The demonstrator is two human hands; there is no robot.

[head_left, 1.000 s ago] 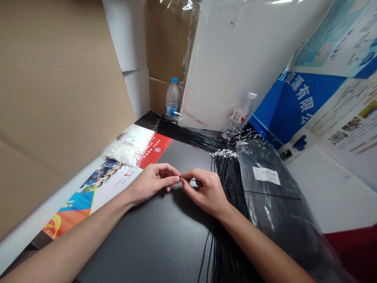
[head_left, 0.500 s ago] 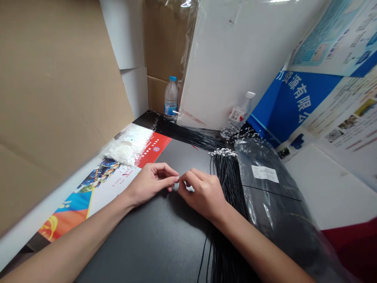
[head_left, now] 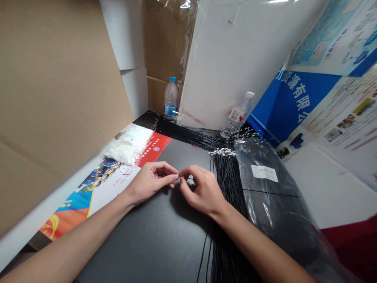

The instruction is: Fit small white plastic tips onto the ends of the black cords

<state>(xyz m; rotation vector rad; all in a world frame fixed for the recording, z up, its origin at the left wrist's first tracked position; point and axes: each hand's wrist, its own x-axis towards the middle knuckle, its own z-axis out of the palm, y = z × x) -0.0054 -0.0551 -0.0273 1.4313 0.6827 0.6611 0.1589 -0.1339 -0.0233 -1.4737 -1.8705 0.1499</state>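
Observation:
My left hand (head_left: 151, 181) is closed in a pinch over the dark table, with a tiny white piece, perhaps a connector, between thumb and forefinger; it is mostly hidden. Facing it, my right hand (head_left: 203, 192) pinches a thin black wire (head_left: 271, 193) close to its end. The fingertips of both hands almost meet. Behind my right hand the wire runs on to the right, across a clear plastic bag (head_left: 259, 204). Under and beside my right forearm lies a thick bundle of black wires (head_left: 226, 173), tipped with white connectors (head_left: 224, 152) at the far end.
A bag of small white parts (head_left: 129, 143) lies on printed sheets (head_left: 103, 192) at the left. More black wires (head_left: 188, 133) stretch along the back. Two plastic bottles (head_left: 171, 98) (head_left: 240, 114) stand there. A cardboard panel (head_left: 59, 86) and a white board (head_left: 235, 59) enclose the table.
My right fingers have shifted and opened slightly around the wire, and a bit of black wire now shows behind the fingertips. The wire over the bag has swung a little. My left hand is almost still.

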